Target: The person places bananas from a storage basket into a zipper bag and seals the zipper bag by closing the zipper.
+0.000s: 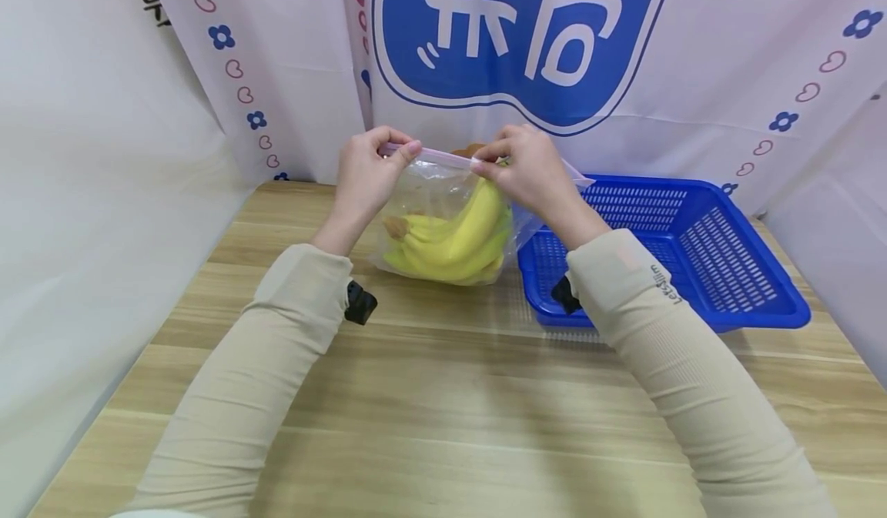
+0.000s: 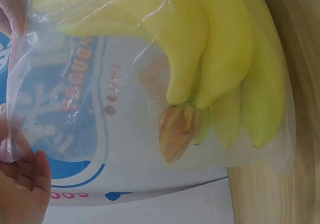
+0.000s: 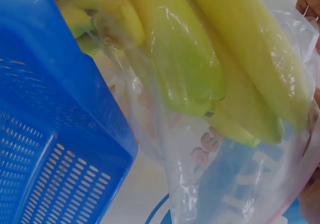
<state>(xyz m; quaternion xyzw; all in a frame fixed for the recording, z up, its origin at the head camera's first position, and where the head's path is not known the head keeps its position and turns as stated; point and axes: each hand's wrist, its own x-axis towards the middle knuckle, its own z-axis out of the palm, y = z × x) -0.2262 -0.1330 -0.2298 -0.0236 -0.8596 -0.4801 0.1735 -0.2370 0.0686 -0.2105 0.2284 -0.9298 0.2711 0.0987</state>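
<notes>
A bunch of yellow bananas (image 1: 453, 245) lies inside a clear zip bag (image 1: 433, 187) that stands on the table. Along the bag's top runs a pink zip strip (image 1: 443, 158). My left hand (image 1: 363, 175) pinches this strip near its left end between thumb and fingers. Farther right along the same strip, my right hand (image 1: 537, 172) pinches it too. In the left wrist view the bananas (image 2: 225, 49) show through the plastic, with a brown stem end. Green-tinged banana tips (image 3: 200, 89) appear in the right wrist view. Part of the strip is hidden behind the right hand.
A blue perforated basket (image 1: 734, 256) stands on the wooden table (image 1: 430, 395) right beside the bag, partly behind the right forearm. Behind the bag, something orange-brown (image 1: 467, 150) peeks out, its kind unclear. A printed white cloth (image 1: 298, 64) hangs at the back.
</notes>
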